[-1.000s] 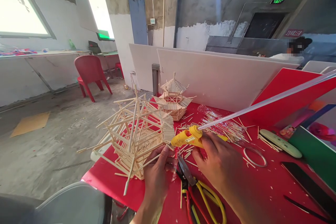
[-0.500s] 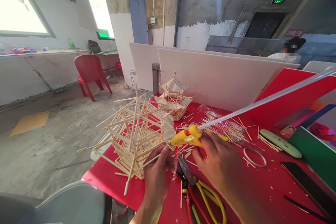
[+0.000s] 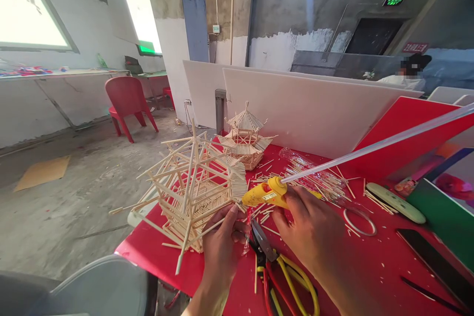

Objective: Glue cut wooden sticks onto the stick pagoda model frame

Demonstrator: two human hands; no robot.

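Sign (image 3: 394, 1) reads "EXIT"; glue gun (image 3: 258, 193) label (image 3: 269, 196) illegible.

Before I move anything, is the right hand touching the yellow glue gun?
Touching. The head view shows the right hand wrapped around the yellow glue gun, just below where the clear glue stick enters.

The glue gun (image 3: 263, 193) is coloured yellow, its glue stick (image 3: 370, 146) translucent white. Left of the gun, the stick frame (image 3: 190, 216) is pale straw, its floor (image 3: 208, 203) patterned in nested outlines. Below the gun, red and yellow handles (image 3: 314, 292) are seen against a red tabletop (image 3: 370, 276).
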